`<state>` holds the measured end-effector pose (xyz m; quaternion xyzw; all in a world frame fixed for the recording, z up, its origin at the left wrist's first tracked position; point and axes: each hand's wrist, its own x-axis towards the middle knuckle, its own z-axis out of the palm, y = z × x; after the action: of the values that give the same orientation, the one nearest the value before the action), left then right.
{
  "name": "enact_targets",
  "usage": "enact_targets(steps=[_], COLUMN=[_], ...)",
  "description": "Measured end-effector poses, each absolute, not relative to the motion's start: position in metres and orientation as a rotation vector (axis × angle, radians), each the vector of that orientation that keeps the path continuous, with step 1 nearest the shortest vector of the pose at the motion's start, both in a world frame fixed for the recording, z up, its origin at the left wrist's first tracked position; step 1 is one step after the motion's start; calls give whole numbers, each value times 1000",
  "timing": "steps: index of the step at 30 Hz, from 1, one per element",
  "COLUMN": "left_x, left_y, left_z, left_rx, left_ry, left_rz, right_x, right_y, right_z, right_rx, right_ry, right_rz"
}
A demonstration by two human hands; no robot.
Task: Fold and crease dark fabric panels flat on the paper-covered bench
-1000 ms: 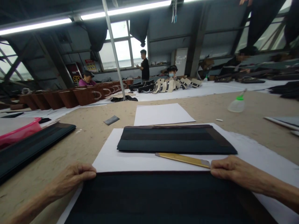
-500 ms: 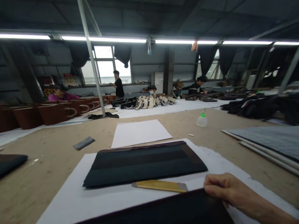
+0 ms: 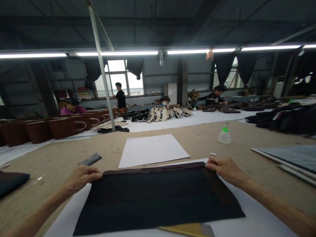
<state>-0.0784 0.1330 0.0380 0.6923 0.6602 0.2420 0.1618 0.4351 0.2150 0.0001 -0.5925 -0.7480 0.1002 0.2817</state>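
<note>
Both hands have moved up to the far corners of the dark sheet [image 3: 158,194] — left hand [image 3: 82,177] and right hand [image 3: 223,168] each pinch a corner with clenched fingers; it now covers the stack on white paper [image 3: 259,220], counter-top.

Both hands grip the far corners of a dark sheet [image 3: 158,197] lying flat on white paper [image 3: 259,220]: the left hand [image 3: 81,177] pinches the corner at ten o'clock, the right hand [image 3: 225,169] the corner at two o'clock. A yellow blade [image 3: 185,229] peeks out at six o'clock, just beside the sheet's near edge. At twelve o'clock lies a loose white sheet [image 3: 153,149]; a small bottle with a green cap [image 3: 224,135] stands at one o'clock, a grey strip [image 3: 90,159] at eleven.
</note>
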Motion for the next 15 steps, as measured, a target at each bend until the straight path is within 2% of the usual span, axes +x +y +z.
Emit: enact_targets(steps=[6, 15], left_x=[-75, -68], left_y=[153, 161], left_z=[15, 6], left_rx=[1908, 1913], left_ry=[1970, 2031], left_rz=[746, 862], right_x=[444, 444], right_y=[233, 237], right_z=[-29, -38], right_rx=[-1656, -1733], right_ry=[-2017, -1992], right_rz=[93, -133])
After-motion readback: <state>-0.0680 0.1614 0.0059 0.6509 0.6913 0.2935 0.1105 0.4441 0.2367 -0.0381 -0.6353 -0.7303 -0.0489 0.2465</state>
